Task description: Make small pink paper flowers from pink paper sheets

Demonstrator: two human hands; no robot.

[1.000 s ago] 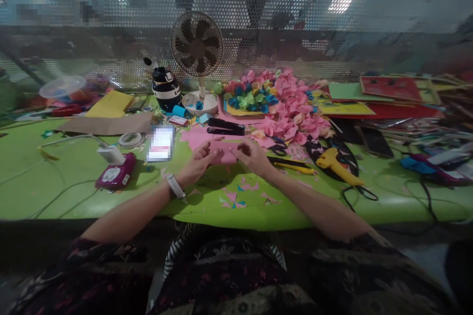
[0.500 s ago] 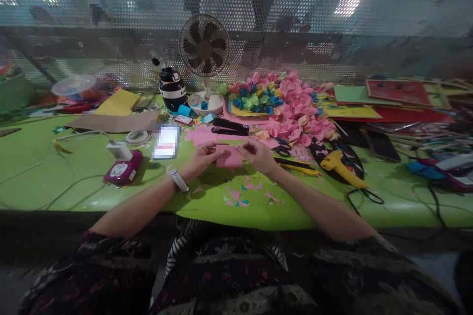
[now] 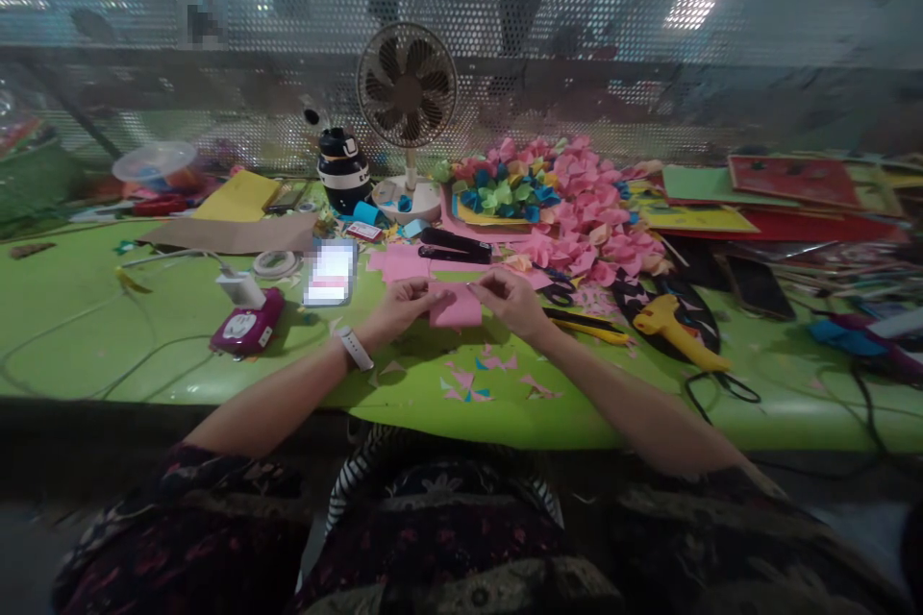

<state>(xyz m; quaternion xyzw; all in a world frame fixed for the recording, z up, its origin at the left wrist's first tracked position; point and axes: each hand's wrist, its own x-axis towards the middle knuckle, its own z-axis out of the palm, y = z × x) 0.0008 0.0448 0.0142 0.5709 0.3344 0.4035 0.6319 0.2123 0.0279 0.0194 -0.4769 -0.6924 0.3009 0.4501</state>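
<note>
Many small things crowd the far side of a green table [image 3: 165, 370], which stands before a perforated metal screen [image 3: 288, 0] with bright light showing through it. A white fan [image 3: 408, 86] stands near the middle of that far side, a black bottle [image 3: 344, 178] just left of it and a heap of folded pink paper flowers [image 3: 584, 202] to its right, beside blue and green ones. Card sheets [image 3: 800, 183] are stacked at the far right. Nearer, from left to right, are a purple power box [image 3: 249, 322], a tape roll [image 3: 278, 264], a lit phone [image 3: 330, 274], a black stapler [image 3: 456, 248], scissors [image 3: 558, 293], a yellow cutter [image 3: 595, 328] and a yellow glue gun [image 3: 678, 334]. Pink and blue scraps [image 3: 468, 382] are scattered near the front edge. The pink paper [image 3: 457, 306] is between the two hands, in front of the stapler and behind the scraps. The left hand [image 3: 404, 307], with a white watch [image 3: 353, 349] on its wrist, grips the paper's left side; the right hand [image 3: 511, 301] pinches its upper right corner between thumb and fingers.
</note>
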